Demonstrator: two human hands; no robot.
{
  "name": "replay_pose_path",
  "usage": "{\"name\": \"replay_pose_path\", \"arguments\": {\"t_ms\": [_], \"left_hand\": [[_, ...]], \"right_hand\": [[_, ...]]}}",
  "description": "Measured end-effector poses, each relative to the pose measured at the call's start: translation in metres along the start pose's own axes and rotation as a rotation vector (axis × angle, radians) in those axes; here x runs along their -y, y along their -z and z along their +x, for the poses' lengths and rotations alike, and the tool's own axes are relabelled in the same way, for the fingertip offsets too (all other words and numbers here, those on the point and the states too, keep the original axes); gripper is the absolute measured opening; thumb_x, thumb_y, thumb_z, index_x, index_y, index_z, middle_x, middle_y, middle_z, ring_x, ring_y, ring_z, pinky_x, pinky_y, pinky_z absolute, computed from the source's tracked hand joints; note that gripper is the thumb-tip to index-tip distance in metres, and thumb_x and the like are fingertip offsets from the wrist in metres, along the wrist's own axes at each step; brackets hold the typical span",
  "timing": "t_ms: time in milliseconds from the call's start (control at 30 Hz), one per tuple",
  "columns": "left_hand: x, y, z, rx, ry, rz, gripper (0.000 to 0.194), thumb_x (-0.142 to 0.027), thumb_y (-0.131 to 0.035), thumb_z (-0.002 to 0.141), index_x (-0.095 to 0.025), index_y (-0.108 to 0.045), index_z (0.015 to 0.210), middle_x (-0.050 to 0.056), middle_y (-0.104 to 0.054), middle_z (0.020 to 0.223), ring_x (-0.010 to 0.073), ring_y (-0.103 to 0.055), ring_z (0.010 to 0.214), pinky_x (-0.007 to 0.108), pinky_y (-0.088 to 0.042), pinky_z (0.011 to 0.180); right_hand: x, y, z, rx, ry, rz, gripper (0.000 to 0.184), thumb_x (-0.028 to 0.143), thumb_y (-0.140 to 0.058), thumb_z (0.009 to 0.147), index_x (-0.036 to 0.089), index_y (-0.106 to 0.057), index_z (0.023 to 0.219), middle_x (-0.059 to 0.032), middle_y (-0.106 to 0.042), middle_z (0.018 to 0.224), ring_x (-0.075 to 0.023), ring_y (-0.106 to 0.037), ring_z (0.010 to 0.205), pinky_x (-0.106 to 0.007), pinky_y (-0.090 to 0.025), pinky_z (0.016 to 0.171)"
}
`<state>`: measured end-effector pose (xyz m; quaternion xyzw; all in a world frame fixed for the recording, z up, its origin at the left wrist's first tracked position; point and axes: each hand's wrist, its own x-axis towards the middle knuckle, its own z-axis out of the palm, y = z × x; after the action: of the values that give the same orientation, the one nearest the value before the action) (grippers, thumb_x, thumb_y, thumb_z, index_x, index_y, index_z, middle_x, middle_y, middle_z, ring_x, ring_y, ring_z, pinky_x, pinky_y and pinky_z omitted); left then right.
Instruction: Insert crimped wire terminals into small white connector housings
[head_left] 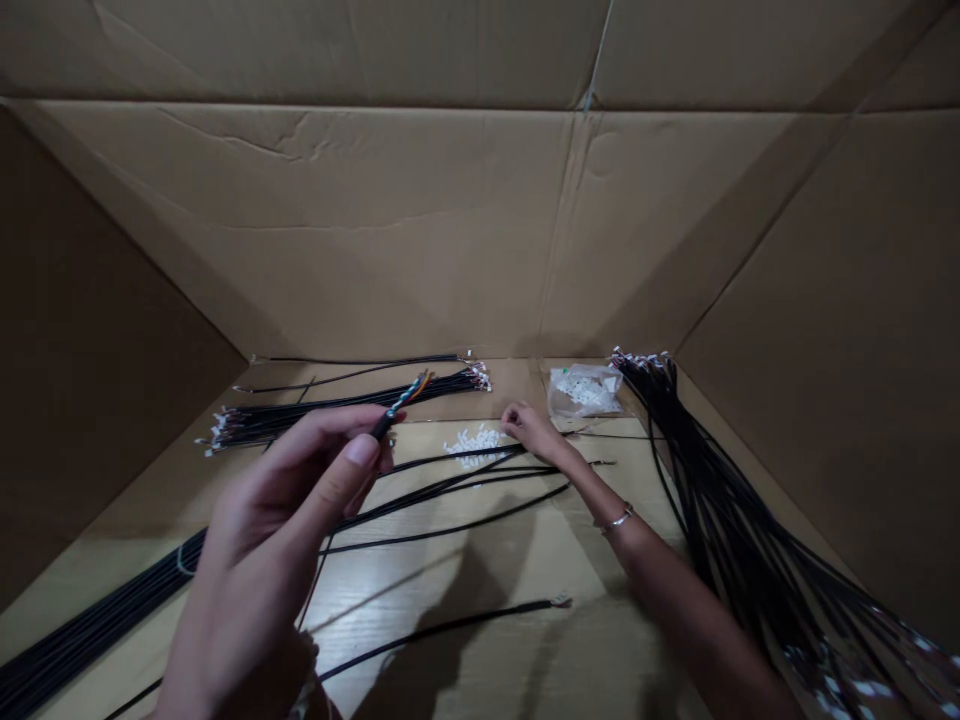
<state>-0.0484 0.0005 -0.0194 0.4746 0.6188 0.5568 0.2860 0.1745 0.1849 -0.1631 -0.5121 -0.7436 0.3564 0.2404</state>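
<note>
Left grip (289, 490) pinches a stripped black cable (382, 428) up high, probably keeping its colored wires (411, 392) easy to see. Right grip (534, 432) sits loosely open beside the white connectors (474, 445).

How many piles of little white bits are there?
2. One loose pile lies on the wooden board, beside the right hand; the other is inside a clear plastic bag farther back. More could be hidden under the wires.

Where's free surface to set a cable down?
Bare wood shows between the lone black cable and the looser black cables, beside the right forearm. Crowded: the back-left cable bundle, the right-side cable bundle, and around the white connectors.
</note>
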Motion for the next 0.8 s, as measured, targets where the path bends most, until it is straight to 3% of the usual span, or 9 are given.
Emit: {"name": "replay_pose_path", "arguments": {"t_ms": [133,233,333,433,567,700,800], "left_hand": [[-0.014,-0.023,0.004,0.174,0.003,-0.044,0.017,-0.040,-0.075,0.088,-0.033,-0.079,0.103,-0.002,-0.076,0.091,0.0164,-0.070,0.087,0.021,-0.057,0.073],[-0.018,-0.038,0.007,0.235,-0.067,-0.055,0.020,-0.033,-0.067,0.092,-0.035,-0.080,0.106,-0.001,-0.077,0.095,0.0171,-0.069,0.089,0.024,-0.056,0.077],[-0.015,-0.048,0.009,0.263,-0.101,-0.054,0.021,-0.035,-0.067,0.092,-0.036,-0.082,0.108,-0.001,-0.077,0.091,0.0167,-0.067,0.081,0.025,-0.054,0.072],[-0.012,-0.052,0.008,0.262,-0.130,-0.053,0.017,-0.036,-0.072,0.088,-0.035,-0.083,0.100,-0.001,-0.079,0.094,0.0159,-0.067,0.078,0.025,-0.053,0.069],[-0.016,-0.056,0.006,0.189,-0.144,-0.043,0.008,-0.033,-0.073,0.087,-0.032,-0.081,0.087,-0.004,-0.072,0.076,0.0123,-0.057,0.064,0.023,-0.047,0.060],[-0.021,-0.059,0.001,0.144,-0.143,-0.014,0.013,-0.035,-0.072,0.089,-0.029,-0.077,0.078,-0.006,-0.053,0.057,0.0114,-0.043,0.054,0.024,-0.036,0.051],[-0.022,-0.060,-0.002,0.114,-0.149,-0.015,0.016,-0.035,-0.073,0.089,-0.028,-0.075,0.075,-0.005,-0.053,0.058,0.0122,-0.046,0.056,0.024,-0.034,0.050]], "right_hand": [[0.028,0.024,-0.009,-0.174,0.066,0.339,0.024,0.037,-0.067,0.103,0.015,-0.069,0.113,-0.0058,-0.073,0.106,-0.0197,-0.072,0.089,-0.038,-0.062,0.080],[0.066,0.040,-0.033,-0.260,0.151,0.602,0.023,0.041,-0.063,0.101,0.017,-0.065,0.102,-0.0028,-0.074,0.091,-0.0145,-0.067,0.074,-0.030,-0.057,0.071],[0.105,0.046,-0.063,-0.282,0.216,0.810,0.024,0.045,-0.066,0.095,0.021,-0.065,0.097,-0.0027,-0.075,0.086,-0.0136,-0.065,0.071,-0.028,-0.054,0.067],[0.128,0.045,-0.086,-0.272,0.232,0.965,0.018,0.040,-0.071,0.092,0.023,-0.066,0.094,0.0001,-0.074,0.078,-0.0118,-0.060,0.062,-0.026,-0.051,0.060],[0.137,0.045,-0.101,-0.167,0.211,1.226,0.015,0.036,-0.077,0.089,0.022,-0.071,0.088,0.0019,-0.069,0.069,-0.0099,-0.053,0.054,-0.024,-0.044,0.052],[0.137,0.049,-0.105,-0.113,0.165,1.246,0.017,0.037,-0.077,0.091,0.022,-0.069,0.087,0.0038,-0.065,0.062,-0.0097,-0.046,0.049,-0.025,-0.038,0.049],[0.136,0.049,-0.105,-0.058,0.151,1.279,0.019,0.038,-0.078,0.090,0.022,-0.068,0.087,0.0055,-0.062,0.057,-0.0086,-0.042,0.046,-0.024,-0.035,0.047]]}}
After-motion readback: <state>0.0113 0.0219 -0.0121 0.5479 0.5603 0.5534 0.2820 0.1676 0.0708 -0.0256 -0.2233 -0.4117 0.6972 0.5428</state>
